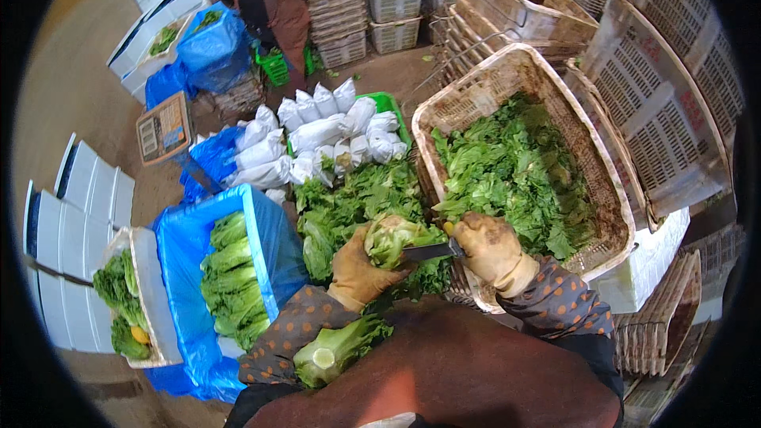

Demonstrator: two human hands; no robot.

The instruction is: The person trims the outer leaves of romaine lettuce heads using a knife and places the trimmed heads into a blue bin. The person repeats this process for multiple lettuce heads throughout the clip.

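My gloved left hand (357, 270) grips a head of lettuce (386, 244) with its cut base turned up. In my gloved right hand (490, 246) is a knife (428, 251), its blade against the side of that head. Another lettuce head (333, 353) rests in the crook of my left arm, its pale cut stem facing me. Beneath my hands lies a pile of loose green leaves (351, 208). To the right a large, dirty plastic crate (425, 125) holds many leafy trimmings (505, 166).
On the left, a blue-lined box (178, 285) contains rows of lettuce, beside a foam box (160, 309) of greens. White-wrapped bundles (321, 134) and a scale (165, 129) stand ahead. Stacked crates (648, 95) crowd the right. A person (270, 0) stands at the back.
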